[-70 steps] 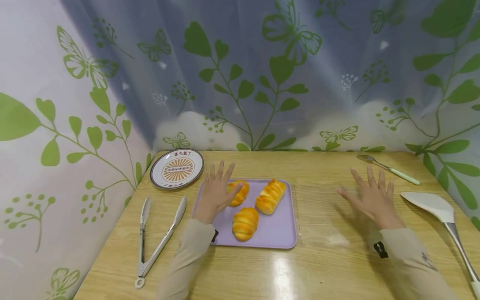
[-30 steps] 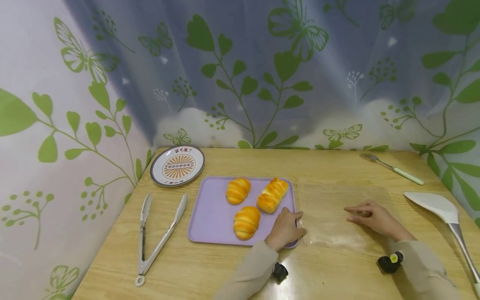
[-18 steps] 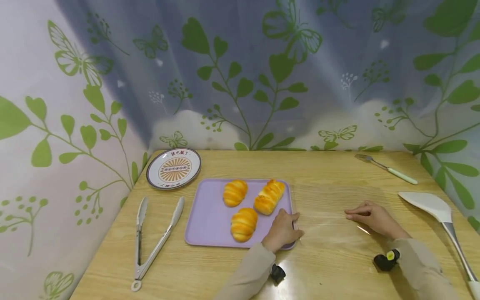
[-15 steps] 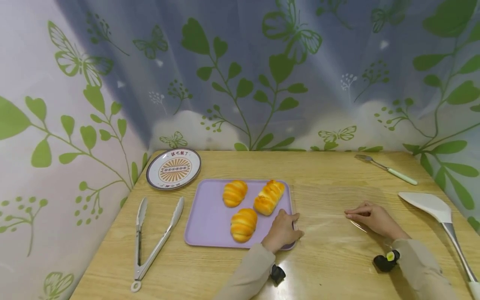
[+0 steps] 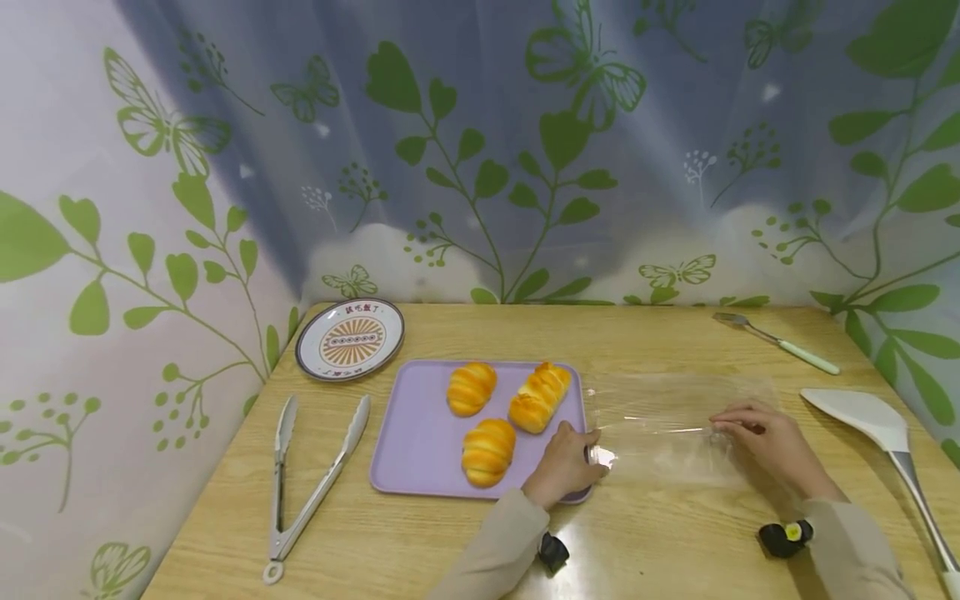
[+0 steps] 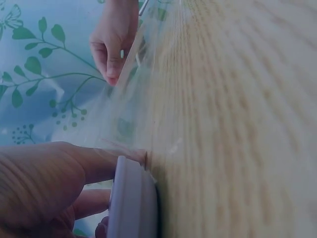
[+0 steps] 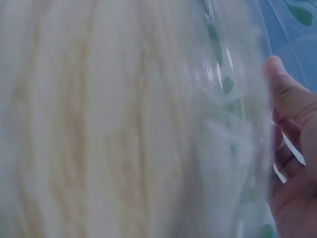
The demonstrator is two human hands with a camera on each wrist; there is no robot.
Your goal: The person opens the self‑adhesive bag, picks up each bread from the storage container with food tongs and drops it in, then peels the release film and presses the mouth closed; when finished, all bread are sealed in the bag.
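Observation:
A sheet of clear plastic film (image 5: 652,408) lies over the table to the right of the lilac tray (image 5: 412,450). My right hand (image 5: 772,443) pinches its right part between thumb and fingers, and in the left wrist view the film slants up toward that hand. My left hand (image 5: 564,465) reaches over the tray's right rim, fingers and thumb spread, pressing the film's left edge. On the tray are three bread rolls: a back left roll (image 5: 471,388), a longer right roll (image 5: 540,397) and a front roll (image 5: 488,452).
Steel tongs (image 5: 311,500) lie spread at the left, with a patterned plate (image 5: 350,340) behind them. At the right are a green-handled fork (image 5: 776,343) and a white spatula (image 5: 862,417). Curtains stand behind and left of the wooden table (image 5: 622,550).
My left hand has come across to the tray's right rim. My right hand, earlier spread over the table, now pinches the film, which has lifted and wrinkled as the hand moved slightly right.

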